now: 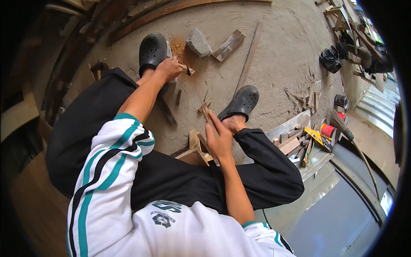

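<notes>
My left hand [169, 69] is closed on a small wooden piece [186, 68] that sticks out to its right, beside my left clog [153, 50]. Part of a pale block shows under that hand. My right hand [219, 138] has its fingers wrapped round a slim wooden piece [205, 110] with a short crosspiece at its far end. Something thin seems to stick out beyond it, too fine to name. The right hand is close to my right clog [243, 102]. A heap of orange sawdust [177, 48] and a broken grey concrete block [198, 43] lie just beyond the left hand.
A wood block [229, 45] and a long strip [250, 58] lie on the rough floor [282, 47]. Offcuts [292, 143], a yellow level [317, 138], cans [328, 129] and a broom [341, 124] stand at right. More scraps [195, 150] lie by my legs.
</notes>
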`<control>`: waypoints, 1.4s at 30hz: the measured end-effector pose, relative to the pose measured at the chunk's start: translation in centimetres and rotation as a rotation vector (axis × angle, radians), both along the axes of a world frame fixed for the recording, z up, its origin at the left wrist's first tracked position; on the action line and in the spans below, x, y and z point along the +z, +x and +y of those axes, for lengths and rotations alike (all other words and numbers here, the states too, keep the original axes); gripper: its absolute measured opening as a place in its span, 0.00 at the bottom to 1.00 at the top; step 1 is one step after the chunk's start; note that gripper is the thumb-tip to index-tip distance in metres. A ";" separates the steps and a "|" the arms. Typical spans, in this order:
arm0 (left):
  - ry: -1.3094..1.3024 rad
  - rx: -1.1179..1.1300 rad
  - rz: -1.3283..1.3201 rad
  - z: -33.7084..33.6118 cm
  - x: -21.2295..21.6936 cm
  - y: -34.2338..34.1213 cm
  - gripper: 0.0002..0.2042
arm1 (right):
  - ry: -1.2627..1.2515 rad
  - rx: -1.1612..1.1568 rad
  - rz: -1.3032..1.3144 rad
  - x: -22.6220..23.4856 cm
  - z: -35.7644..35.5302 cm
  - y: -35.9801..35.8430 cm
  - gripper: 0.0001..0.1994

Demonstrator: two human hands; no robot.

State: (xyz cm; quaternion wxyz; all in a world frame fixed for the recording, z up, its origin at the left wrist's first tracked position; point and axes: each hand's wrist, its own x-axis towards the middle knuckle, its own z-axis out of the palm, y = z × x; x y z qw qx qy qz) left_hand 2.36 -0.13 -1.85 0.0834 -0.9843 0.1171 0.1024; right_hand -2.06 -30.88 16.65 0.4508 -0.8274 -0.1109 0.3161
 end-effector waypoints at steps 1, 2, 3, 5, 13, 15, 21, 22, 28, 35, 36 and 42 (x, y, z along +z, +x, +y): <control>0.024 -0.005 -0.014 0.3 0.1 -0.6 0.09 | 0.038 0.001 -0.008 1.4 -1.9 -1.4 0.20; -0.014 -0.034 0.022 0.6 -0.3 -0.4 0.09 | 0.075 -0.006 -0.030 2.6 -3.7 -2.4 0.20; 0.074 -0.090 0.065 -0.4 0.2 -0.6 0.09 | 0.104 -0.007 -0.043 3.2 -4.6 -2.8 0.20; -0.003 -0.053 0.055 0.0 -0.4 0.1 0.09 | 0.096 -0.009 -0.026 1.4 -2.6 -1.2 0.20; 0.029 -0.076 0.061 0.8 0.1 0.3 0.09 | 0.149 -0.047 -0.095 1.9 -5.0 -3.7 0.20; 0.020 -0.075 0.025 -0.1 0.1 0.1 0.09 | 0.096 -0.046 0.001 2.0 -4.6 -3.2 0.20; -0.038 -0.032 -0.030 -0.4 -0.7 0.2 0.09 | 0.083 -0.055 0.000 -3.0 -0.4 0.2 0.20; -0.040 -0.044 -0.082 0.5 -1.4 -0.5 0.09 | 0.081 -0.030 -0.002 -2.3 -1.2 0.1 0.20; -0.024 -0.006 -0.075 -1.0 -1.0 0.3 0.09 | 0.124 -0.015 -0.144 -2.3 -2.2 -1.0 0.20; -0.032 -0.003 0.027 0.1 0.1 0.8 0.09 | 0.067 -0.011 -0.052 1.9 -5.9 -2.3 0.20; -0.039 0.000 0.037 -0.2 0.0 0.5 0.10 | 0.043 -0.015 -0.029 2.7 -6.4 -2.5 0.20; -0.058 0.060 -0.033 -0.5 -1.2 0.1 0.10 | 0.031 0.055 -0.095 1.0 -2.8 2.8 0.19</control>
